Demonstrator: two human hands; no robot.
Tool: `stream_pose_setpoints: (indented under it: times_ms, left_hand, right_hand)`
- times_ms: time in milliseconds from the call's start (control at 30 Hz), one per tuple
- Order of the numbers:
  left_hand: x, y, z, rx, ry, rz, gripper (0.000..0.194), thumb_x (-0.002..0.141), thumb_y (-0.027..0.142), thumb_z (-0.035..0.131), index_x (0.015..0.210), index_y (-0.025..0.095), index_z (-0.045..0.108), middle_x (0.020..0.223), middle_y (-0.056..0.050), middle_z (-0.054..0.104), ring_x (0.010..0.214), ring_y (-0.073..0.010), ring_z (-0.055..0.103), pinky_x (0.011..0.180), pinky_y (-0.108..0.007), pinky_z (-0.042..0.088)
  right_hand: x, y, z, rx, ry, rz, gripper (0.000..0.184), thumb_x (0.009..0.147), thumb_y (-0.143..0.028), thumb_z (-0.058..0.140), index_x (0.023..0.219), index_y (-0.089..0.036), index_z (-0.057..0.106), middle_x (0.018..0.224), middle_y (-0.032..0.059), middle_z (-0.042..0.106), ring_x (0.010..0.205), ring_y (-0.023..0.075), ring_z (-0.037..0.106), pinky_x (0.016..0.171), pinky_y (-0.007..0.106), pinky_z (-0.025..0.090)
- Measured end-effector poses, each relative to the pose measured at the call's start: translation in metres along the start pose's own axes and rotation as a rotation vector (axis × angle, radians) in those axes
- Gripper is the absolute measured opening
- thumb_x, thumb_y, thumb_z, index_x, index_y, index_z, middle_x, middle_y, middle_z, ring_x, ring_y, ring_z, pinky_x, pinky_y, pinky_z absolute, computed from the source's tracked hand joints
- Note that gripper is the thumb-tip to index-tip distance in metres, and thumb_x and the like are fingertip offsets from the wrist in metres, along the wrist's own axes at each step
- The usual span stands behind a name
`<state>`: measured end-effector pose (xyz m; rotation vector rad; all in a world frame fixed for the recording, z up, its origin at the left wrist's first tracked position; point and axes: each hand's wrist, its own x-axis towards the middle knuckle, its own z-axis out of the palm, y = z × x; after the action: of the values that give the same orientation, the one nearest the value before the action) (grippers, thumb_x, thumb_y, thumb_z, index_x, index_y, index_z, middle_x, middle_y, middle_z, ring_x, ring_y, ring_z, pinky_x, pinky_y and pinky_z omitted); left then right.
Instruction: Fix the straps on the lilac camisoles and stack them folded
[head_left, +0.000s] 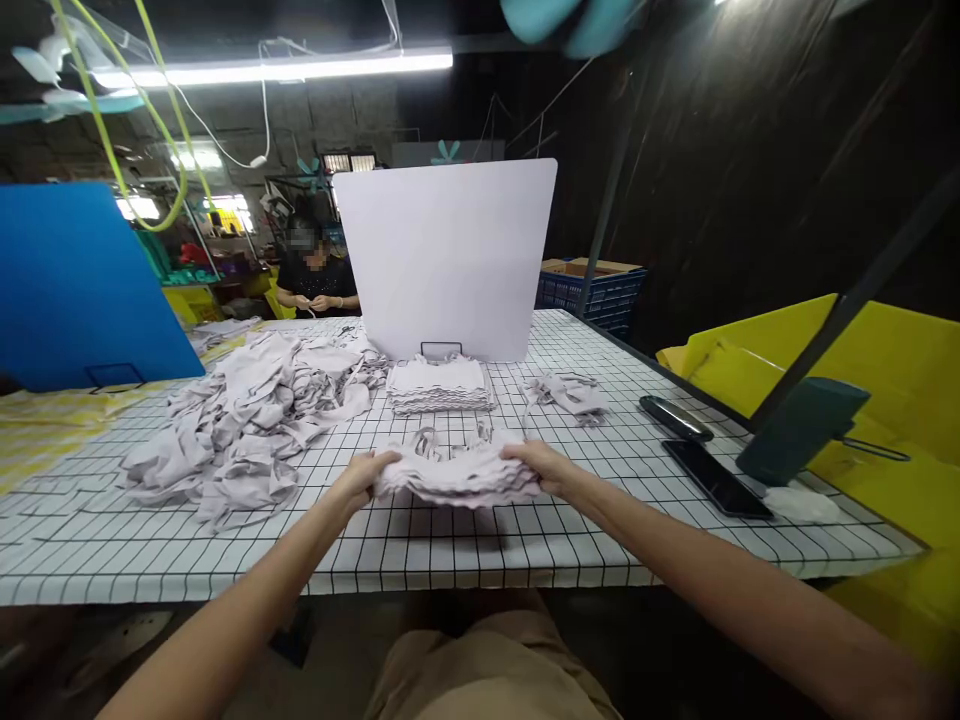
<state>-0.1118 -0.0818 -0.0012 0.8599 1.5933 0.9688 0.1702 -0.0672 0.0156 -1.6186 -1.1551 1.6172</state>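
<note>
Between my two hands hangs a stack of pale grey-lilac garments [457,475] with thin straps, raised slightly over the front of the table and sagging in the middle. My left hand [365,476] is closed round its left end, thumb on top. The right end is gripped by my right hand [546,466] in the same way. Just beyond lies a neat folded stack of the same fabric [439,385]. A large loose heap of garments [255,410] spreads to the left, and a small crumpled bunch [570,396] lies to the right.
A white board [450,260] stands behind the stack, a blue board [82,290] at left. On the right are a dark phone [716,480], a glossy dark case [675,418], a dark green container [802,430] and yellow bins [885,370]. A co-worker [319,275] sits across the checked table [360,555].
</note>
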Motion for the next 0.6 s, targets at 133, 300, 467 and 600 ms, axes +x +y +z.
stream_pose_setpoints:
  times_ms: [133,300,467,600]
  left_hand:
    - [0.042,0.07,-0.013,-0.094,0.009,0.075,0.011,0.072,0.017,0.075,0.079,0.01,0.069,0.066,-0.007,0.07,0.049,-0.0131,0.059,0.038,-0.021,0.04]
    - [0.118,0.165,-0.017,-0.146,0.067,0.17,0.016,0.074,0.016,0.078,0.086,0.011,0.07,0.071,-0.005,0.07,0.061,-0.0158,0.064,0.051,-0.024,0.05]
    - [0.195,0.222,-0.013,-0.138,0.091,0.289,0.032,0.088,0.027,0.073,0.114,0.01,0.065,0.109,-0.01,0.07,0.096,-0.0235,0.067,0.082,-0.038,0.058]
    - [0.244,0.188,0.001,-0.077,0.052,0.21,0.039,0.097,0.037,0.062,0.13,0.016,0.059,0.13,-0.011,0.061,0.11,-0.0252,0.064,0.092,-0.046,0.056]
  right_hand:
    - [0.028,-0.066,-0.015,0.115,-0.043,-0.091,0.003,0.089,-0.012,0.063,0.09,-0.013,0.061,0.075,0.0076,0.071,0.064,0.0142,0.07,0.053,0.02,0.059]
    - [0.096,-0.157,-0.026,0.201,0.009,-0.241,0.007,0.09,-0.008,0.06,0.097,-0.009,0.059,0.074,0.0067,0.071,0.059,0.0142,0.067,0.049,0.024,0.059]
    - [0.172,-0.219,-0.033,0.244,0.075,-0.339,0.005,0.091,-0.01,0.061,0.095,-0.01,0.059,0.071,0.0046,0.071,0.06,0.0147,0.068,0.053,0.027,0.061]
    - [0.23,-0.194,-0.028,0.239,0.126,-0.28,0.006,0.089,-0.01,0.063,0.093,-0.01,0.06,0.07,0.0045,0.071,0.062,0.0144,0.068,0.056,0.025,0.06]
